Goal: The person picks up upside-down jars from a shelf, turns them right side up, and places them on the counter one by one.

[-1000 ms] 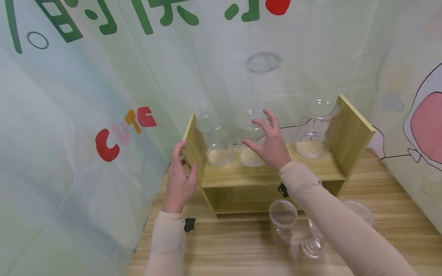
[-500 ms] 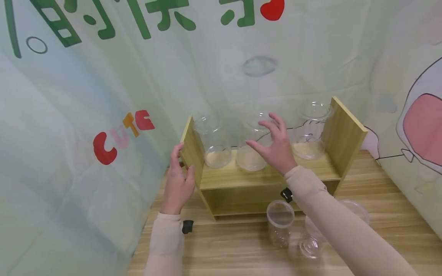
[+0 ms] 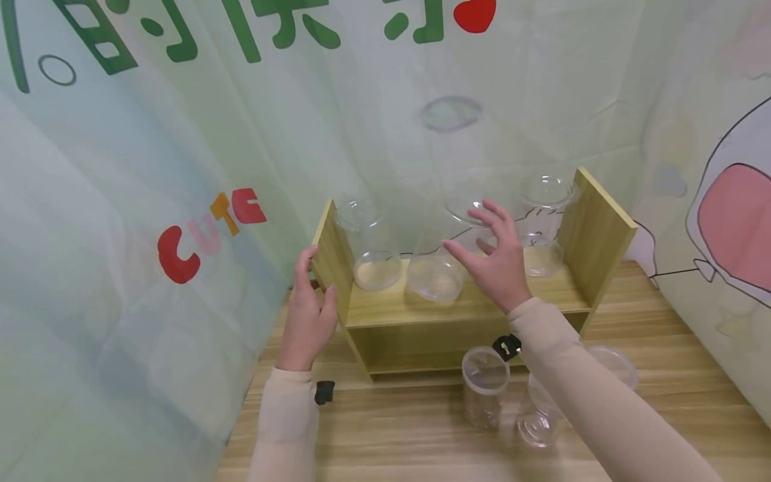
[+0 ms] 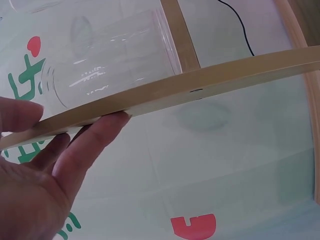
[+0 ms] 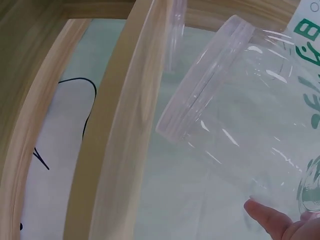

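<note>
A two-tier wooden shelf (image 3: 373, 311) stands on the table. My left hand (image 3: 308, 321) holds its left side panel (image 4: 150, 95), with the thumb on one face and fingertips against the other. On the upper board, the middle clear plastic jar (image 3: 435, 280) leans to the right. Its wide ringed end (image 5: 205, 80) is down at the board, tilted. My right hand (image 3: 496, 268) grips it near its raised end, thumb to the left and fingers curved round the other side. Upright clear jars stand at the left (image 3: 376, 269) and right (image 3: 542, 254) of it.
On the table in front of the shelf stands an open clear jar (image 3: 484, 395). Beside it are another clear jar (image 3: 536, 428) and a clear round piece (image 3: 617, 365), partly behind my right forearm. A printed cloth (image 3: 385, 120) hangs close behind and beside the shelf.
The middle jar has gone from upright to leaning right, its top moving right together with my right hand. My left hand keeps its place on the side panel.
</note>
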